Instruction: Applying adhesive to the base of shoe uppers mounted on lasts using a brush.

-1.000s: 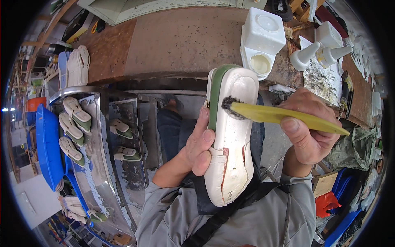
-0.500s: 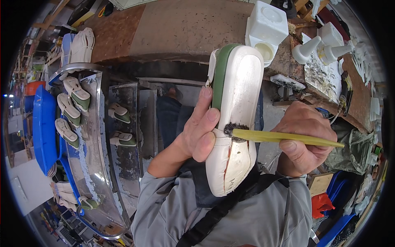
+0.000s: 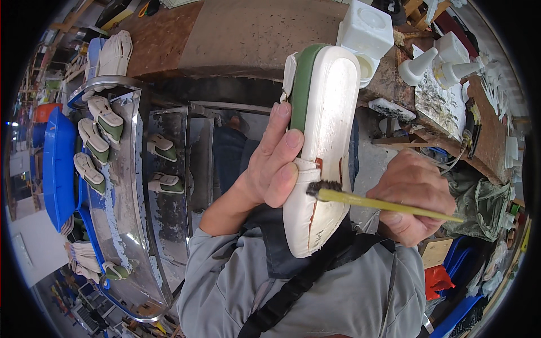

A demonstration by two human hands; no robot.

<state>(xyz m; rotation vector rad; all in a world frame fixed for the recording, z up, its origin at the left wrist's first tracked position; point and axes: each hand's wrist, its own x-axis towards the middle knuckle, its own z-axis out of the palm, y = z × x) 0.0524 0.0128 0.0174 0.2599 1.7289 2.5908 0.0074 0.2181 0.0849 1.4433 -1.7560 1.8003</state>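
A white shoe (image 3: 333, 101) with a green band along its side is held upright in front of me, its flat, glossy underside showing. My left hand (image 3: 271, 160) grips it from the left, fingertips on the green band and the lower edge. In my right hand (image 3: 416, 194) is a brush (image 3: 372, 203) with a flat yellow-green handle. Its dark bristles touch the lower part of the shoe's underside, where a brown seam shows. The thumb and fingers of that hand are closed round the handle.
Left of me, a metal-edged rack (image 3: 121, 208) carries several white-and-green shoes (image 3: 106, 119); a blue tray (image 3: 59, 169) stands beyond it. On the workbench (image 3: 242, 39) are a square white container (image 3: 365, 28) and white nozzle bottles (image 3: 417, 69). A crumpled green bag (image 3: 479, 203) lies at right.
The shoe and my left hand have shifted slightly farther from me. The brush has moved along the underside toward the shoe's near end, with my right hand moving slightly nearer.
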